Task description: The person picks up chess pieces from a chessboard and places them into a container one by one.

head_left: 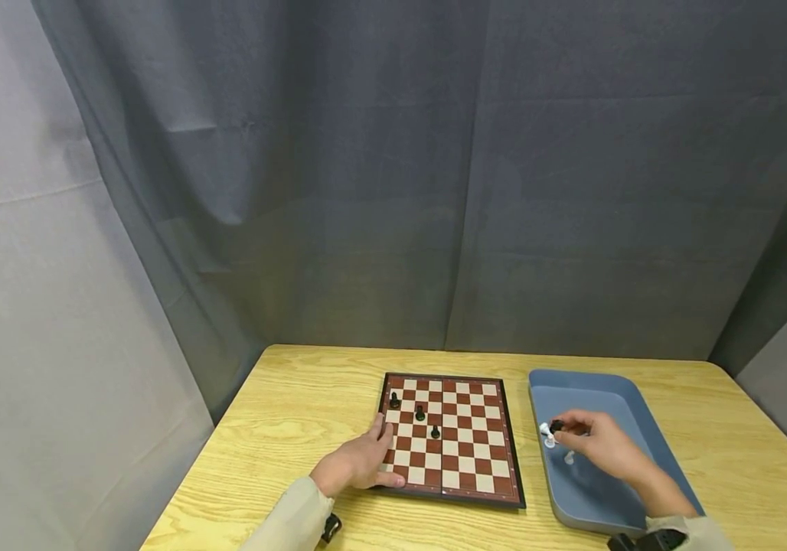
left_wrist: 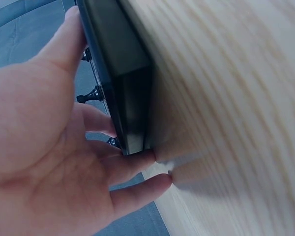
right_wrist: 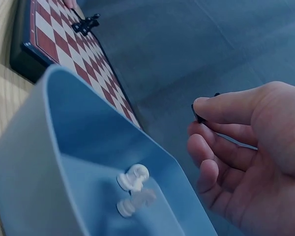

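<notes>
A red-and-white chessboard [head_left: 469, 448] with a black frame lies on the table. My left hand [head_left: 359, 459] rests at its near left corner, thumb on the near edge and fingers along the left side; two fingertips touch the tabletop in the left wrist view. Black chess pieces stand on the board's left half: one [head_left: 395, 400] far left, another [head_left: 420, 413] in the middle, a third [head_left: 435, 432] closer. Over the blue tray [head_left: 662, 451], my right hand [head_left: 603, 444] pinches a black chess piece [head_left: 556, 425] between thumb and index finger, mostly covering it. White chess pieces [right_wrist: 136, 176] are inside the tray.
The tray stands right of the board, a narrow strip of wooden table [head_left: 531, 467] between them. Its raised walls [right_wrist: 29, 147] surround the white pieces. A dark grey curtain [head_left: 393, 191] hangs behind the table, and a pale one [head_left: 42, 306] at the left.
</notes>
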